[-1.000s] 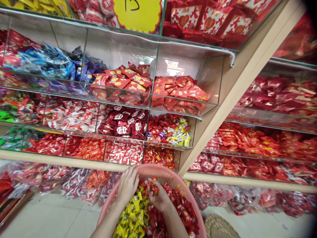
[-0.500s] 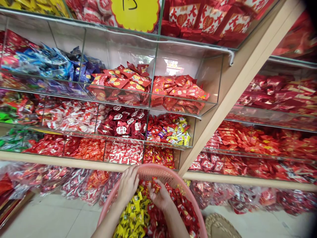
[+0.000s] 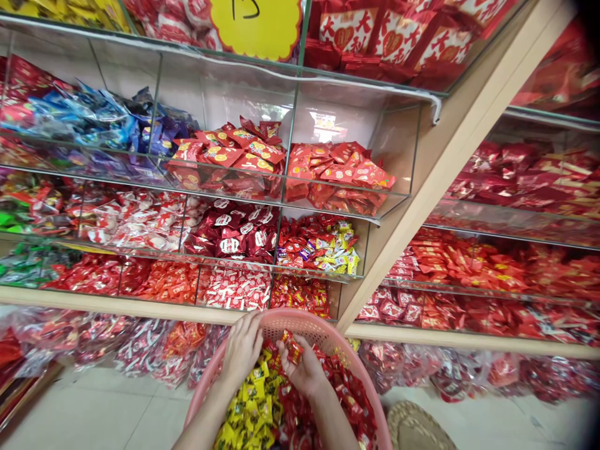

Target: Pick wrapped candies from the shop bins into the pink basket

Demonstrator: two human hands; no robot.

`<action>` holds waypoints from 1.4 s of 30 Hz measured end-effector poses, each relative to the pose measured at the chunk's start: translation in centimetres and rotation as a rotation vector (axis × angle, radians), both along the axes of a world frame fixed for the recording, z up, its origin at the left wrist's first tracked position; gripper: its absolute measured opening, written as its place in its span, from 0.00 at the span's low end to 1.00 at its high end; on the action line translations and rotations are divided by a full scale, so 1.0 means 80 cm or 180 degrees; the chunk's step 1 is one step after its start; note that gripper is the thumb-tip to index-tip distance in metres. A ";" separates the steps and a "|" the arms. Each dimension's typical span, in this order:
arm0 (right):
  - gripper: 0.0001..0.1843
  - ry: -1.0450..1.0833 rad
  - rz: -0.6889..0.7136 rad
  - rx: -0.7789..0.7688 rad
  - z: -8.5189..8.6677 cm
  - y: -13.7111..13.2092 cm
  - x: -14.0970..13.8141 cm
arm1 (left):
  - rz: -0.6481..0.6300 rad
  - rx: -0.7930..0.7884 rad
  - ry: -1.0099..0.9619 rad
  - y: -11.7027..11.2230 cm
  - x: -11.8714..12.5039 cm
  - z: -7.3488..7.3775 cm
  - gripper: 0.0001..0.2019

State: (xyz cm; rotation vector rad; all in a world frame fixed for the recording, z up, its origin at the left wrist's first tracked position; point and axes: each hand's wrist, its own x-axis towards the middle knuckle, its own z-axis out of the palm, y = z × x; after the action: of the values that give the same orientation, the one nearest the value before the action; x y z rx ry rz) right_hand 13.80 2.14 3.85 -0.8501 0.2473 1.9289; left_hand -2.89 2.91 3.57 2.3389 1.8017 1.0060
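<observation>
A pink plastic basket sits low in the middle, filled with yellow candies on the left and red candies on the right. My left hand rests on the basket's far left rim with its fingers curled over the edge. My right hand is inside the basket, fingers pinched around a few red-wrapped candies lifted just above the pile.
Clear acrylic bins of wrapped sweets fill the shelves ahead, with a second rack to the right. A yellow price tag hangs at the top. Bagged candies lie below the shelf; a woven object sits at the lower right.
My right hand has risen slightly with the red candies in its fingers. The left hand has stayed on the rim.
</observation>
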 end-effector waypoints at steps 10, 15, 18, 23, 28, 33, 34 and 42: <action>0.12 0.0103 -0.0162 0.0287 0.001 -0.005 0.002 | -0.0017 -0.0006 0.0025 0.000 -0.001 -0.002 0.20; 0.11 -0.0213 0.0190 0.0471 -0.008 -0.007 0.002 | -0.0020 0.0045 0.0013 0.001 -0.001 -0.003 0.20; 0.12 -0.0302 0.0346 0.0390 -0.017 -0.007 0.000 | -0.0029 0.0019 0.0023 0.001 0.000 -0.002 0.20; 0.15 -0.0414 0.0308 0.0195 -0.023 -0.005 -0.002 | -0.0024 0.0017 0.0022 0.002 -0.001 -0.003 0.20; 0.16 -0.0419 0.0263 0.0284 -0.016 -0.005 0.000 | -0.0009 0.0062 0.0031 0.002 -0.002 -0.006 0.20; 0.15 -0.0375 0.0210 0.0259 -0.011 -0.005 0.001 | 0.0002 0.0077 0.0031 0.002 -0.001 -0.007 0.19; 0.14 -0.0397 0.0206 0.0212 -0.010 -0.005 0.001 | 0.0008 0.0086 0.0030 0.002 -0.001 -0.006 0.19; 0.12 -0.0609 0.0088 0.0234 0.002 0.001 0.000 | 0.0045 0.0195 0.0056 0.004 -0.003 -0.006 0.19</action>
State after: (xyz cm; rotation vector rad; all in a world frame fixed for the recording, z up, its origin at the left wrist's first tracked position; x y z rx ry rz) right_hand 13.80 2.19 3.98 -0.9860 0.0499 1.8555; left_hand -3.13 3.24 3.06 2.3805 1.8215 1.0608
